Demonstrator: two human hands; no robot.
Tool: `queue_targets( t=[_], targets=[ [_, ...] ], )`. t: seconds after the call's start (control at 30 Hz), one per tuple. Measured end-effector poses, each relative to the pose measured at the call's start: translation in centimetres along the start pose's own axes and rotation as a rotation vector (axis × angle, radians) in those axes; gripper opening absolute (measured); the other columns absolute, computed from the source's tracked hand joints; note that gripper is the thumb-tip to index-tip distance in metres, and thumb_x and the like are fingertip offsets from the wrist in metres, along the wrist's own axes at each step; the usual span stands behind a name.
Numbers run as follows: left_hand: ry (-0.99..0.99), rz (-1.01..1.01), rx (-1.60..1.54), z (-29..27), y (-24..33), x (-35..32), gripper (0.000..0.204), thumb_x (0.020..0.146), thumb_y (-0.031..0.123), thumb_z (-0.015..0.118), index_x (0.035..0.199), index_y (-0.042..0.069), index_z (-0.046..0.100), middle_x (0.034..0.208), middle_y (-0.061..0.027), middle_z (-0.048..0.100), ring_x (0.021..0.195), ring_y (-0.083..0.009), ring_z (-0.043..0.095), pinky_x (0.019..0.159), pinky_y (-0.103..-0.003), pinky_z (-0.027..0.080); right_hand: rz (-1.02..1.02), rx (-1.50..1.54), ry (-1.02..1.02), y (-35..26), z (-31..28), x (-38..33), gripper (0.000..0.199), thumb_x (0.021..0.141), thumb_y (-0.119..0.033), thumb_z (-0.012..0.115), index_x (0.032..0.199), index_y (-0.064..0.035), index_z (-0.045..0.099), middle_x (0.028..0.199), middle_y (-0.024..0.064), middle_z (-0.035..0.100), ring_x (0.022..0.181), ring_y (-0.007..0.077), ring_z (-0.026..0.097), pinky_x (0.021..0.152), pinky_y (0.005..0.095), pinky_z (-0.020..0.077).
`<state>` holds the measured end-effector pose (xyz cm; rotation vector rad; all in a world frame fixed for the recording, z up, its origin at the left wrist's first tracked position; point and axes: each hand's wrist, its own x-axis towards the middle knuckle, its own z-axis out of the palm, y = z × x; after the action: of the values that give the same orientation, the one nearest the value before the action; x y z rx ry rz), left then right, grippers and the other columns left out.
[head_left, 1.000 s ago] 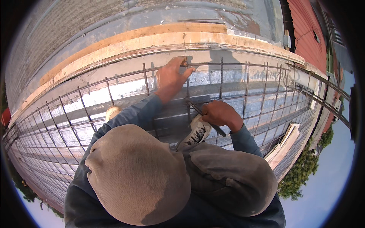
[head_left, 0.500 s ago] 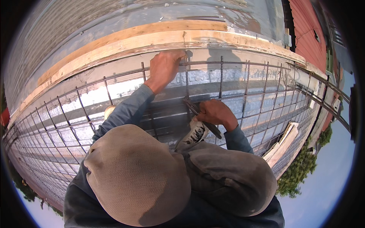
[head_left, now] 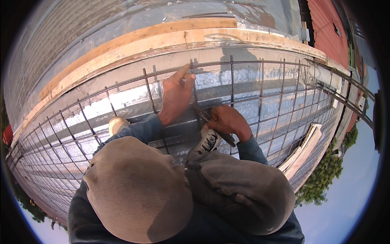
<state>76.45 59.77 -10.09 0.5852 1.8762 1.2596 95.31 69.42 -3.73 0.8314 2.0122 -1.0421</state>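
I crouch on a steel rebar grid (head_left: pixel 260 81). My left hand (head_left: pixel 175 96) lies stretched on the grid, its fingertips touching an upright bar (head_left: pixel 192 83) near the top horizontal bar. My right hand (head_left: pixel 228 120) is closed around a dark plier-like tool (head_left: pixel 203 115). The tool's tip sits at a bar crossing just right of my left wrist. The two hands are about a hand's width apart.
A shiny sheet (head_left: pixel 122 99) lies under the grid. A wooden plank (head_left: pixel 134 38) runs along its far edge, with stacked boards (head_left: pixel 302 150) at the right. My white shoe (head_left: pixel 205 144) and another shoe (head_left: pixel 115 124) rest on the bars. My cap (head_left: pixel 138 187) and knee (head_left: pixel 248 195) fill the foreground.
My left hand reached up to the top bar, then came back down a little with its fingers stretched out. My right hand with the tool stayed almost in place.
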Motion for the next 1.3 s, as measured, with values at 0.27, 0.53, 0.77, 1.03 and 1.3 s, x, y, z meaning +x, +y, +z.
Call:
queue_targets(
  t=[0.27,0.53,0.77,1.03,1.3],
  targets=[
    [-0.073,-0.044,0.005,0.2,0.1,-0.5,0.052,0.104,0.018,0.069,0.15,-0.005,0.06,0.104,-0.0157,0.079,0.069,-0.0175,0.067,0.065,-0.037,0.055,0.026,0.015,0.011,-0.1,0.2,0.0,0.049,0.077,-0.045,0.088,0.089,0.0009,0.079,0.09,0.0266,0.075,0.092,0.0467,0.074,0.083,0.0543,0.0586],
    [-0.106,-0.102,-0.061,0.8,1.0,-0.9,0.064,0.105,0.018,0.069,0.16,-0.006,0.048,0.104,0.001,0.07,0.08,-0.0073,0.055,0.068,-0.028,0.05,0.051,-0.006,-0.016,-0.2,0.2,0.2,0.05,0.077,-0.046,0.088,0.091,0.0012,0.079,0.09,0.0268,0.075,0.093,0.0463,0.075,0.083,0.0539,0.0589],
    [-0.105,-0.029,-0.033,1.2,0.7,-1.3,0.065,0.105,0.017,0.068,0.161,-0.007,0.046,0.107,-0.0022,0.071,0.08,-0.0107,0.058,0.069,-0.031,0.053,0.039,-0.019,-0.028,-0.5,0.0,0.3,0.051,0.076,-0.045,0.089,0.095,0.0017,0.08,0.091,0.0278,0.076,0.094,0.0458,0.076,0.084,0.053,0.0593],
    [-0.085,-0.009,-0.059,0.6,0.1,0.5,0.046,0.102,0.015,0.073,0.145,-0.001,0.064,0.094,0.0009,0.067,0.071,-0.006,0.052,0.062,-0.027,0.047,-0.015,-0.035,-0.021,0.1,0.3,0.7,0.052,0.077,-0.047,0.089,0.086,0.0023,0.076,0.085,0.0272,0.073,0.087,0.0467,0.073,0.079,0.0545,0.0557],
    [-0.254,-0.04,-0.203,-0.2,-0.9,4.8,0.011,0.105,0.013,0.071,0.1,0.003,0.074,0.074,0.0082,0.052,0.067,-0.0023,0.038,0.059,-0.025,0.034,0.022,-0.114,-0.098,-0.6,-0.4,1.0,0.053,0.077,-0.048,0.089,0.089,0.002,0.078,0.089,0.028,0.074,0.092,0.0473,0.073,0.081,0.0536,0.0568]
  ],
)
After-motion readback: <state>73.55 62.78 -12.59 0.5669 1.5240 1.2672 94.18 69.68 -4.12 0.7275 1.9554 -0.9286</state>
